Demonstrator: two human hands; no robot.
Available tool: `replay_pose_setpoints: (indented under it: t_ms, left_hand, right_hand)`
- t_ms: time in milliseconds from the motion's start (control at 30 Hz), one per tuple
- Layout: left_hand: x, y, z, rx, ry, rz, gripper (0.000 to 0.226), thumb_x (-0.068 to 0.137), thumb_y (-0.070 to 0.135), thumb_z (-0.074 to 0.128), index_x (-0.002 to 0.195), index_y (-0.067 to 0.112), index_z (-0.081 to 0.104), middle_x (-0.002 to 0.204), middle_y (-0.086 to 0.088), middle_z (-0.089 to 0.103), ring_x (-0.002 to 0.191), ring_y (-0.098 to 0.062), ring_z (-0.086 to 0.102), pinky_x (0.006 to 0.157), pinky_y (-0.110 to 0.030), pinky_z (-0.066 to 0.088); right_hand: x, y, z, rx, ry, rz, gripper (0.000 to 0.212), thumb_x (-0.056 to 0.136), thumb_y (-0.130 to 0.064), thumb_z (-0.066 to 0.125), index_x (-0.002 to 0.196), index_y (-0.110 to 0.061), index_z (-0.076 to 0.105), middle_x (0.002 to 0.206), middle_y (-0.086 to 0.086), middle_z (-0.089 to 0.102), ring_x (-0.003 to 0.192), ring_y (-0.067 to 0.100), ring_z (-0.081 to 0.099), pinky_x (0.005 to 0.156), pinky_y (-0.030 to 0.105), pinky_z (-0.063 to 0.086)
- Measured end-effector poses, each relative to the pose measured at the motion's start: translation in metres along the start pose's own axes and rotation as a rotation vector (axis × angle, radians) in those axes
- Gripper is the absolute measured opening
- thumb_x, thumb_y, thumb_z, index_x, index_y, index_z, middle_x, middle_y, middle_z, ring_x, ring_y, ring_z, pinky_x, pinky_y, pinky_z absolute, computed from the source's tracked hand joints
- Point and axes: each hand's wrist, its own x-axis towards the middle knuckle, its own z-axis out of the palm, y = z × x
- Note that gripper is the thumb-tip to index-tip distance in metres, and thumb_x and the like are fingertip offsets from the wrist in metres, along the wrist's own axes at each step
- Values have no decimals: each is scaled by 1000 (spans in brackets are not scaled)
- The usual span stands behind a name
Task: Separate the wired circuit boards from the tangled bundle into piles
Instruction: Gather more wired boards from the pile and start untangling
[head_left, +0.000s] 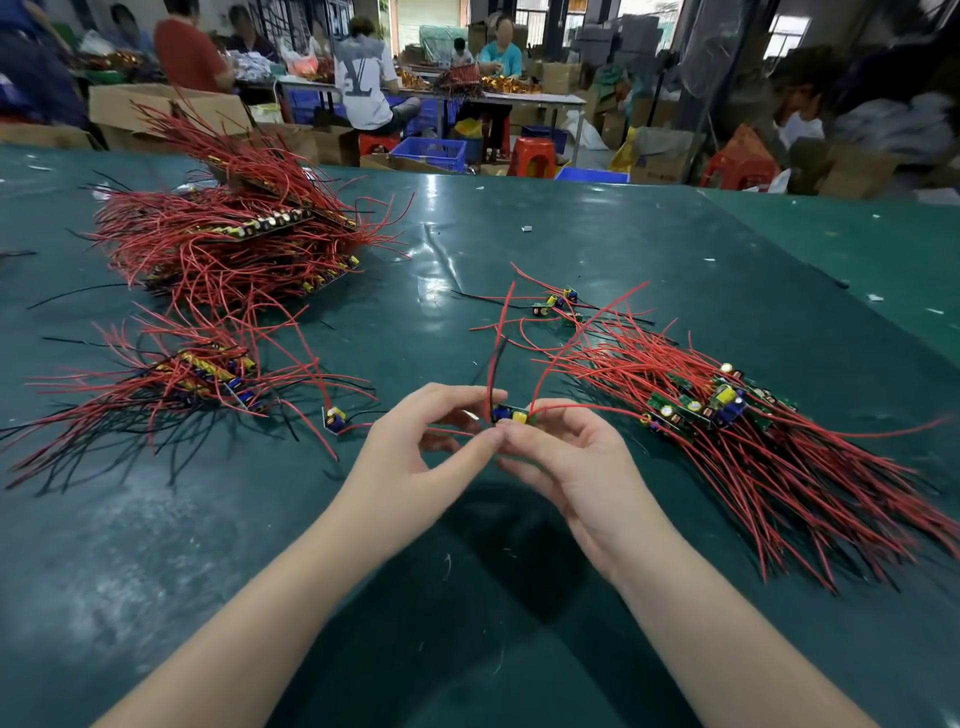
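At lower centre of the frame, my two bare forearms reached in over the dark green desk (467, 597). My left hand (415, 447) and my right hand (571, 462) met at mid-frame, each pinching a small circuit board (511, 414) between thumb and fingertips, the other fingers loosely curled. The board was held just above the desk, its blue and yellow parts facing the camera, with red wires and one black wire (496, 364) rising from its left end and another red wire arching off to the right.

Right of the hands lay the tangled bundle (727, 415), green boards heaped at its middle and long red wires fanning toward the lower right edge of the frame. Just beyond it, at centre right, a few loose boards (556, 301) lay with their wires crossed.

Left of the hands, a single board (334, 418) lay apart on the desk. Farther left sat a small pile (213, 374) of boards with red and black wires spread to the left edge. Behind that, at upper left, rose a large stack (244, 234) of boards bristling with red wires.

Across the top of the frame, several people sat at other tables among cardboard boxes, blue crates (431, 153) and red stools (532, 156).
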Motion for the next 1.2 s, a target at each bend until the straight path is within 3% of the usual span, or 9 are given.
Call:
replay_pose_setpoints:
  t_ms: [167, 267, 367, 533, 600, 733, 867, 1033, 1200]
  left_hand:
    - [3, 0, 1, -115, 93, -92, 17, 91, 4, 61, 91, 18, 71, 95, 3, 74, 84, -3, 66, 77, -16, 51]
    - [5, -1, -1, -181, 115, -145, 16, 91, 5, 60, 87, 15, 72, 82, 13, 74, 74, 4, 64, 68, -11, 49]
    - [6, -4, 0, -252, 125, -179, 16, 91, 5, 60, 82, 15, 70, 78, 10, 74, 69, 0, 64, 69, -12, 51]
    - [6, -7, 2, -530, 164, -287, 3, 80, 14, 66, 80, 12, 68, 76, 1, 70, 69, -8, 62, 68, -17, 52]
    - [6, -7, 2, -508, 142, -281, 9, 73, 16, 70, 80, 11, 66, 73, 3, 68, 69, -7, 63, 68, -16, 52]
    - [5, -5, 2, -473, 127, -278, 9, 80, 0, 68, 80, 7, 62, 70, 3, 67, 64, -6, 63, 65, -15, 51]
    - [6, -4, 0, -544, 146, -354, 3, 83, 6, 65, 86, 7, 65, 77, -3, 67, 70, -9, 65, 67, -17, 54]
    - [6, -1, 1, -663, 130, -399, 6, 80, 10, 64, 85, 9, 65, 76, -3, 67, 67, -6, 63, 63, -14, 52]
    - [7, 0, 0, -827, 104, -450, 5, 69, 15, 68, 72, 16, 72, 73, -1, 68, 62, -5, 63, 60, -13, 52]
  right_hand:
    - [-3, 1, 2, -215, 30, -118, 24, 73, 0, 78, 80, -16, 61, 73, 0, 65, 70, 13, 62, 64, 23, 55]
    - [-4, 2, 3, -251, 43, -141, 24, 74, 0, 78, 82, -15, 61, 74, 1, 65, 70, 12, 63, 64, 24, 55]
    - [-5, 2, 3, -238, 27, -136, 21, 77, 0, 75, 88, -16, 67, 71, -2, 70, 71, 13, 66, 65, 23, 55]
    - [-5, -1, 2, -108, -8, -72, 15, 81, 1, 71, 86, -13, 72, 76, 3, 72, 72, 19, 69, 66, 25, 56]
    - [-5, -1, 2, -87, -4, -61, 16, 80, 1, 71, 86, -14, 72, 79, 5, 73, 76, 20, 69, 67, 25, 56]
    - [-7, -1, 4, -93, -8, -71, 18, 76, 1, 74, 78, -17, 75, 85, 7, 75, 83, 18, 71, 68, 23, 55]
    - [-8, -2, 5, -53, -25, -58, 17, 72, -2, 77, 84, -14, 73, 88, 8, 76, 88, 21, 72, 67, 22, 55]
    - [-9, -6, 6, 41, -87, -33, 25, 55, -18, 80, 80, -19, 78, 83, 5, 75, 82, 15, 72, 65, 20, 54]
    - [-8, -9, 6, 196, -147, 93, 27, 51, -15, 81, 78, -17, 79, 81, 6, 75, 75, 17, 73, 59, 20, 54]
